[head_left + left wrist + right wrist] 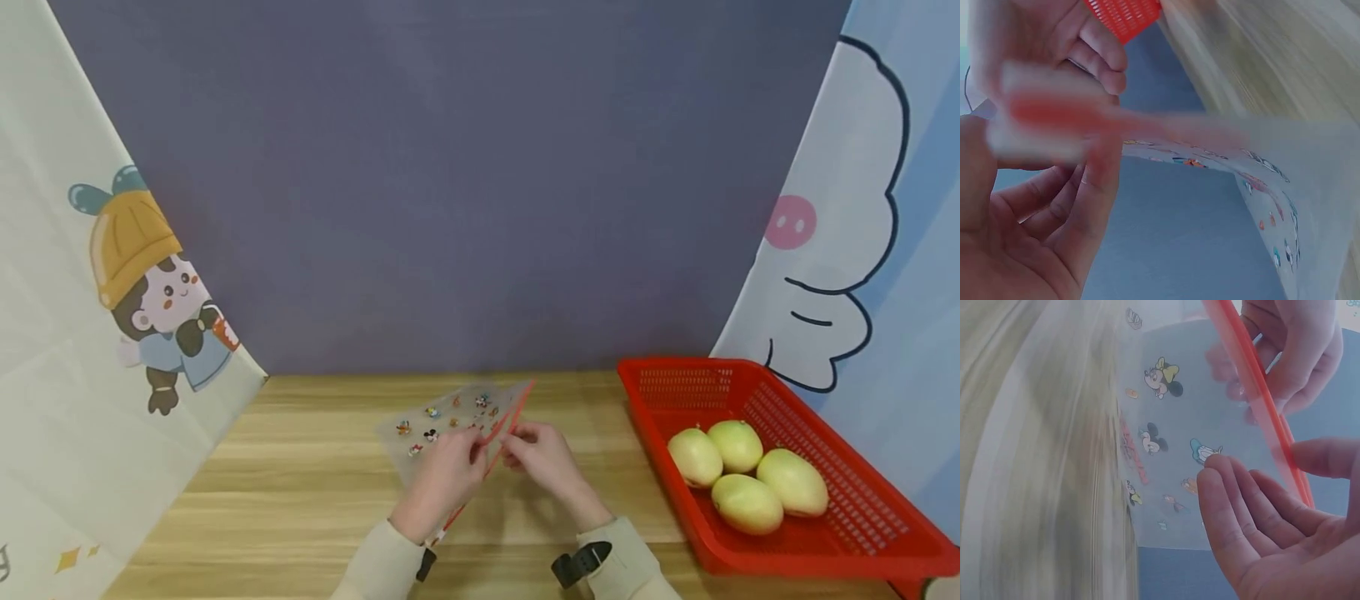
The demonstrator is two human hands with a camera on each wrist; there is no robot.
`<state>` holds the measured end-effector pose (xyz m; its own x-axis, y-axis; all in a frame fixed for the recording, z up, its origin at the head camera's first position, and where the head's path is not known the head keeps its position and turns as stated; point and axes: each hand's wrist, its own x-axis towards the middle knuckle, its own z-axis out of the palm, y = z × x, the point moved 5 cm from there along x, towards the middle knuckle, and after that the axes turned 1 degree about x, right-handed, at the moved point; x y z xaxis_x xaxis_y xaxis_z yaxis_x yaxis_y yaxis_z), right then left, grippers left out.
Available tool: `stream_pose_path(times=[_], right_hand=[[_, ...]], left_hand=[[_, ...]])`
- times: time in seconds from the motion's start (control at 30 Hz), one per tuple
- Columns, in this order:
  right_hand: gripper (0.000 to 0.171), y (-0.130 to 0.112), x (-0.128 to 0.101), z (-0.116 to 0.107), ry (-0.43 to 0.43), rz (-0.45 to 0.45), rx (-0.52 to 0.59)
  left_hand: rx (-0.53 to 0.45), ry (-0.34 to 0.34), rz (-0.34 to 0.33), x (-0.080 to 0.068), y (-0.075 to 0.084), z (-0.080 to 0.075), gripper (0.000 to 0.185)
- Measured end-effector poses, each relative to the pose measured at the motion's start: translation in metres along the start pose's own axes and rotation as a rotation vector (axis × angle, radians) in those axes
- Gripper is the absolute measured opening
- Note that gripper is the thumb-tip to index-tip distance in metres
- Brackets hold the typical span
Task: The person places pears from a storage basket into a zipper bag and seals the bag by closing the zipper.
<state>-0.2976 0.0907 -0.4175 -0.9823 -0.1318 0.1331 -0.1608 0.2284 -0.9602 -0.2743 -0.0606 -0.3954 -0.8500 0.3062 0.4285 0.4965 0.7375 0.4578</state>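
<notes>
- A wooden table (315,467) is stretching across the scene, backed by a grey-purple backdrop (450,183) and flanked by two cartoon-printed curtains, one on the left (112,317) and one on the right (840,250).
- A red basket (862,508) is sitting at the table's right edge, well apart from the hands, holding four yellow-green fruits (738,475) that are lying close together.
- A translucent zip bag (450,421) printed with small cartoon characters is being held up over the middle of the table, just above the surface; its red zip strip (510,421) is running along the edge nearest the right hand.
- The person's left hand (442,479) is gripping the bag at its near end, fingers curled around the zip edge with the thumb on the near side.
- The person's right hand (543,462) is pinching the red strip between thumb and fingertips, just beside the left hand; in the right wrist view the remaining fingers (1235,500) are lying relaxed against the plastic.
- A dark wrist strap (581,564) is showing on the right sleeve.
</notes>
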Motion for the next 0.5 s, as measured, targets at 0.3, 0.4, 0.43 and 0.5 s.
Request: stream_pose_path(times=[0.3,0.4,0.43,0.5], right_hand=[[0.014,0.0037,0.0021,0.0009,0.05,0.013,0.056],[0.012,0.002,0.0036,-0.0001,0.068,0.008,0.074],[0.012,0.002,0.004,-0.0002,0.071,0.009,0.077],[0.011,0.0028,0.0046,-0.0007,0.073,0.005,0.072]], left_hand=[[-0.15,-0.02,-0.083,0.005,-0.0017,0.0009,0.01],[-0.202,-0.018,-0.114,0.0074,-0.0014,0.0007,0.013],[-0.217,-0.015,-0.123,0.0077,-0.0013,0.0005,0.013],[-0.246,-0.007,-0.138,0.008,-0.0015,0.0004,0.014]])
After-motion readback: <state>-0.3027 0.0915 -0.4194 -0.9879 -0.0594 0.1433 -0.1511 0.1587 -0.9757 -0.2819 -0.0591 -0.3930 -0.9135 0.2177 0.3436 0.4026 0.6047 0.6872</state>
